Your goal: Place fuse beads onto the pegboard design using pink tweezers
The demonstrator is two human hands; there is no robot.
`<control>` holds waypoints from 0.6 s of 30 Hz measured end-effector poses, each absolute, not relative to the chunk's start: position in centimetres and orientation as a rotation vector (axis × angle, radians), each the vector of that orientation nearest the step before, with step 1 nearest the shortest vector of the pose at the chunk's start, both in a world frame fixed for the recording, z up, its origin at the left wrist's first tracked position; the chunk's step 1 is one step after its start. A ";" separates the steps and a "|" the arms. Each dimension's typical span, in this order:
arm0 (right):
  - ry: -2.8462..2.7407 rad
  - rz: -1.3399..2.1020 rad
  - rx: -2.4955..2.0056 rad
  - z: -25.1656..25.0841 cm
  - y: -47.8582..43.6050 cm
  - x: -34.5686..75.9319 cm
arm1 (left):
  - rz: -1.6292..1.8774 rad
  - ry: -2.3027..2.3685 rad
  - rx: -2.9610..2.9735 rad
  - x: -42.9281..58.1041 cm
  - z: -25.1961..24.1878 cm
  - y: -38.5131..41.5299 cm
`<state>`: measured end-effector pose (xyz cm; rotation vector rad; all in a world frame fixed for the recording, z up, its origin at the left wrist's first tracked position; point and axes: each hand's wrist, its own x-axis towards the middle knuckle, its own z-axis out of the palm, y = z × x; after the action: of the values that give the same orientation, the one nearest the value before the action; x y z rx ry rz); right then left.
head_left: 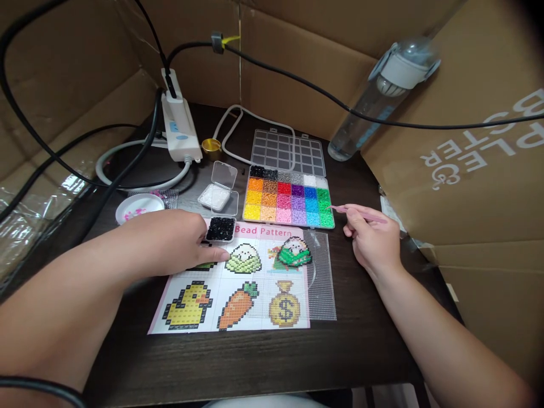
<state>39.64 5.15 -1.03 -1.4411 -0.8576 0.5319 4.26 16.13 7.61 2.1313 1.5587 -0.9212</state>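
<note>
My left hand point(170, 241) lies curled on the upper left of a bead pattern sheet point(238, 294), its fingertips beside a small open box of black beads point(220, 229); whether it grips anything is hidden. My right hand point(372, 238) pinches pink tweezers point(346, 210), whose tips point at the green corner of a bead organiser point(289, 201) full of coloured beads. A clear pegboard point(321, 277) lies partly under the sheet's right side. The sheet shows a duck, a carrot and a money bag.
A small box of white beads point(215, 196), a white dish point(138, 208), a gold cap point(211, 148) and a white power adapter point(181, 127) with black cables sit behind. A clear water bottle point(378, 102) leans against cardboard walls surrounding the dark table point(255, 362).
</note>
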 end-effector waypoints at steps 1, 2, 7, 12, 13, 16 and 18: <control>-0.867 0.527 -1.437 -0.9 5.1 39.6 | -0.925 1.556 2.131 4.3 7.7 16.1; -0.883 0.523 -1.434 -0.8 4.9 39.6 | -0.927 1.557 2.130 4.3 7.8 16.0; -0.990 0.567 -1.418 0.2 3.3 39.1 | -0.903 1.587 2.106 4.6 7.9 16.0; -1.106 0.744 -1.380 0.4 1.6 38.6 | -0.815 1.615 2.122 4.4 7.5 16.2; -1.128 0.790 -1.378 0.3 1.4 38.5 | -0.785 1.622 2.130 4.4 7.4 16.2; -1.211 0.898 -1.374 0.3 1.0 38.1 | -0.777 1.636 2.120 4.3 7.3 16.2; -1.270 0.933 -1.355 0.6 0.9 37.7 | -0.835 1.637 2.090 4.4 7.4 16.2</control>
<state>37.69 0.91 0.60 -1.3554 -1.2704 0.9325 4.42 16.16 7.39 2.0897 1.6373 -0.8348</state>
